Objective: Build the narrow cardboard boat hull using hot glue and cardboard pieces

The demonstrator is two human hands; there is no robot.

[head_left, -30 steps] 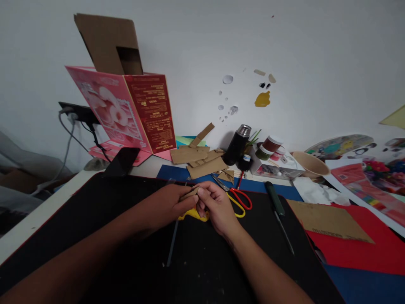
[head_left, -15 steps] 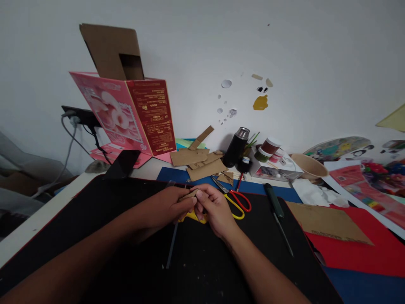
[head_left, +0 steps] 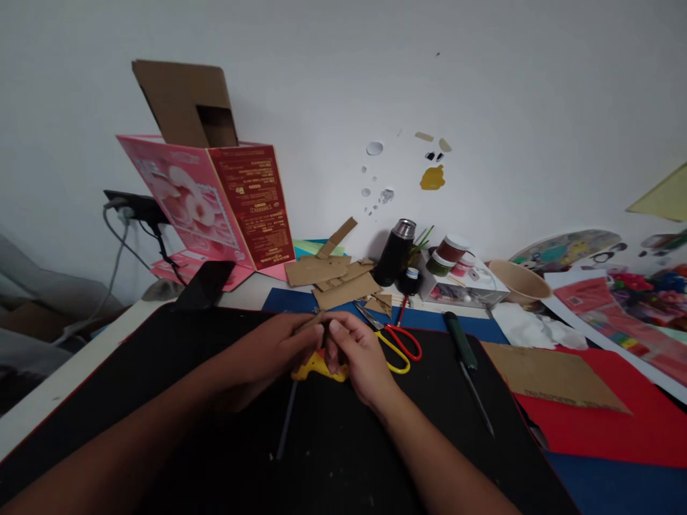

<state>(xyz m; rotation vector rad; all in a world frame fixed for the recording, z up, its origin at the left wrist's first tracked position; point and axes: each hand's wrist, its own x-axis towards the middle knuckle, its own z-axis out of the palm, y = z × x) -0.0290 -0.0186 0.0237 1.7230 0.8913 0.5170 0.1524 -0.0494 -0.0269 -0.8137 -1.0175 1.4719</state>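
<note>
My left hand [head_left: 271, 352] and my right hand [head_left: 357, 352] meet over the black mat [head_left: 161, 372], fingers pinched together on a small brown cardboard piece [head_left: 313, 323] held between them. Under the hands lies a yellow tool [head_left: 316, 369] with a thin grey stick [head_left: 285, 420] running toward me from it. Just right of my right hand lie scissors with red and yellow handles [head_left: 398, 343].
A green-handled screwdriver [head_left: 464, 357] lies right of the scissors. Cardboard scraps [head_left: 333, 277], a black flask [head_left: 394, 252], paint jars [head_left: 449, 254] and a paper bowl [head_left: 518, 280] stand at the back. A pink box [head_left: 215, 204] stands back left; brown cardboard sheet [head_left: 547, 375] on red paper at right.
Both hands stay together on the cardboard piece, which now shows less between the fingers. The view has tilted slightly; more of the yellow tool shows beneath the hands.
</note>
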